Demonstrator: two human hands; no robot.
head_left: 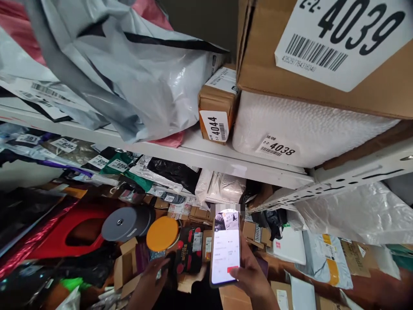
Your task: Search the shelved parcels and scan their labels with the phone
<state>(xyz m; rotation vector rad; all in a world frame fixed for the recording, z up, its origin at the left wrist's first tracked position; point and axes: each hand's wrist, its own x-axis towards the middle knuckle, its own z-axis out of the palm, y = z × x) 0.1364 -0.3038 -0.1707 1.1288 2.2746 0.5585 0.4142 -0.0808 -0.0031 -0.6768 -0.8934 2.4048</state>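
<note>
My right hand (253, 271) holds a smartphone (226, 247) upright, with the thumb on a red button low on the lit screen. A photo of a label fills the top of that screen; the small text below is too fine to read. Lower left of the phone, my left hand (153, 275) is dim, its thumb and fingers apart and nothing seen between them. Nearest to it are an open cardboard box (127, 262), a round orange lid-like thing (162, 233) and a dark box with red spots (189, 249).
A white metal shelf (258, 170) overhead bears a large grey-white plastic parcel (155, 82), a small box labelled 4044 (214, 101), a carton marked 4039 (267, 56) and a white wrapped parcel marked 4038 (290, 125). Lower shelves and floor hold several packages, including a red plastic thing (58, 234).
</note>
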